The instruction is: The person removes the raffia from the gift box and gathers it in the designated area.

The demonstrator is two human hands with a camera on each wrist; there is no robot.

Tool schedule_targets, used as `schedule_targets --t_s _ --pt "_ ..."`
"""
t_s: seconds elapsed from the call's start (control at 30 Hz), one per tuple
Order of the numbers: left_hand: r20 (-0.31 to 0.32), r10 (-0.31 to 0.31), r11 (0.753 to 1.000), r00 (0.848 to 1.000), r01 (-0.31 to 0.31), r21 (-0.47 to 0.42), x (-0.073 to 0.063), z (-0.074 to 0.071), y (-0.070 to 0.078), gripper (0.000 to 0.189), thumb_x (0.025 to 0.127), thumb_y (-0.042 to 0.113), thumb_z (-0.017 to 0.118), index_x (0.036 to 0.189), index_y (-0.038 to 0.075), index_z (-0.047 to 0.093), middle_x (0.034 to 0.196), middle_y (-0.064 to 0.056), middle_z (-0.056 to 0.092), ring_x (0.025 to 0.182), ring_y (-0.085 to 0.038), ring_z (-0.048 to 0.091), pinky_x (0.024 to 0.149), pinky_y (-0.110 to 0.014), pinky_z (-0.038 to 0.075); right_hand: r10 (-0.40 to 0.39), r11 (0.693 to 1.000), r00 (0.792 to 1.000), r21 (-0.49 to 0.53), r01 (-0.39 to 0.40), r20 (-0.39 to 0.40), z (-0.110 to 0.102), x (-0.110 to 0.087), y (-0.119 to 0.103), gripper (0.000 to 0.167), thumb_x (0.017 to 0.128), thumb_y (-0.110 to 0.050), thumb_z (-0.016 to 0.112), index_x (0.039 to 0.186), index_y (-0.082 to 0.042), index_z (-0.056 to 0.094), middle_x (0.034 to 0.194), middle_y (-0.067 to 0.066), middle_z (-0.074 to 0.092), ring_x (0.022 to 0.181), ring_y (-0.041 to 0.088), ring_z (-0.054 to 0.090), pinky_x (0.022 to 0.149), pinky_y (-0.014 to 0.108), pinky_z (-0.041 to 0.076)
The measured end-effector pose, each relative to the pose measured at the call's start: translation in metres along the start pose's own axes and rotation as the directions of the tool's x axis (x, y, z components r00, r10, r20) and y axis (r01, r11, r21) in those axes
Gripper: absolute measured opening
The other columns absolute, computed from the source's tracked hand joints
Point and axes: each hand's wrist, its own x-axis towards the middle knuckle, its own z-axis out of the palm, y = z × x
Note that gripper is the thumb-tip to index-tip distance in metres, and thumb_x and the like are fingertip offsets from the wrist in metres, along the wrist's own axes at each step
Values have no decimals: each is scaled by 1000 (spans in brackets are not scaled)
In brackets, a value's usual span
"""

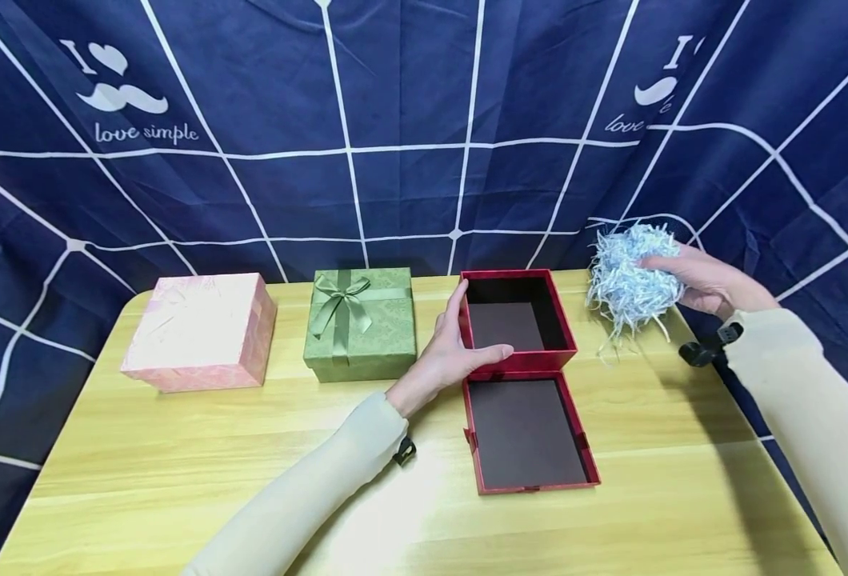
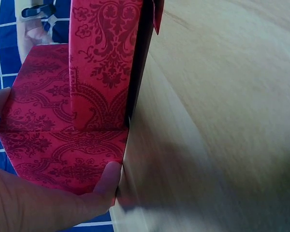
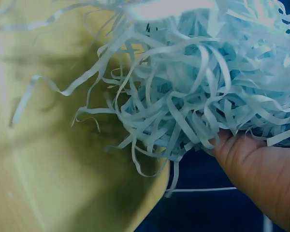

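An uncovered red gift box [image 1: 532,362] with a dark interior stands at the back of the table. My left hand [image 1: 447,352] holds its front left corner, the thumb on the front wall and the fingers along the left side. In the left wrist view, that thumb [image 2: 108,181] lies against the patterned red wall [image 2: 63,159]. Directly in front of the box lies its red lid [image 1: 532,432], inside up. At the right, my right hand [image 1: 715,282] grips a bundle of pale blue shredded paper [image 1: 633,276] above the table's back right corner; strands hide most fingers.
A green gift box [image 1: 388,340] with a bow stands left of the red one. Farther left is a pink box [image 1: 194,328]. Behind the wooden table [image 1: 251,464] hangs a dark blue curtain [image 1: 410,192] with white lines, which also runs down both sides.
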Motion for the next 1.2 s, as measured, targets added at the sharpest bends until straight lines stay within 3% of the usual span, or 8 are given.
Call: schedule_targets --t_s 0.07,0.27,0.5,0.63,0.77,1.0,1.1,1.2 --pt "-2 -3 1000 1000 3 0 0 0 0 126 82 41 98 173 51 12 174 -7 28 155 -25 34 123 -58 34 17 1000 999 -15 -17 -30 -1 3 7 31 112 2 53 124 -22 67 109 1 77 93 16 76 77 33 65" --pt "-3 -8 1000 1000 8 0 0 1 1 125 82 42 97 172 52 12 173 -7 29 154 -25 35 122 -58 35 47 968 993 -242 -71 -106 -1 14 18 41 112 -8 61 147 -23 45 118 -17 68 102 2 67 85 25 60" --pt "17 -7 1000 1000 7 -7 0 -1 0 123 83 40 97 172 53 14 175 -6 26 157 -26 31 123 -59 32 19 944 996 -328 -46 -85 5 27 33 36 110 -4 62 140 -19 49 112 -12 71 99 6 69 85 26 60" --pt "19 -5 1000 1000 5 -5 2 -1 0 123 82 42 97 172 53 13 176 -5 25 158 -26 30 124 -59 31 -67 856 992 -517 1 -109 10 31 39 35 108 -9 67 138 -6 50 112 -13 65 101 3 60 87 19 52" --pt "14 -3 1000 1000 3 -4 1 -1 -1 124 82 43 97 172 53 13 176 -5 25 158 -26 29 124 -60 31 -88 753 985 -658 -34 -151 16 30 39 53 108 -23 71 146 2 43 118 -10 58 104 1 53 88 15 46" --pt "11 1 1000 1000 -1 -5 1 -2 -1 125 81 42 98 172 53 13 176 -4 25 157 -25 31 123 -60 32 -36 801 983 -594 -79 -179 27 26 38 53 110 -27 67 148 -1 40 103 -9 65 88 4 64 77 24 58" --pt "8 0 1000 1000 0 -7 1 -1 0 126 80 41 98 172 52 13 175 -5 26 156 -24 32 122 -60 33 -50 767 979 -635 -90 -199 30 23 36 57 109 -32 68 147 -1 39 109 -3 64 92 7 63 78 23 56" --pt "9 -3 1000 1000 3 -9 2 -1 0 127 80 40 98 172 52 12 173 -6 29 154 -24 35 122 -59 35 -62 714 972 -691 -115 -225 34 19 33 79 108 -39 67 159 6 26 135 22 56 120 27 56 99 32 51"
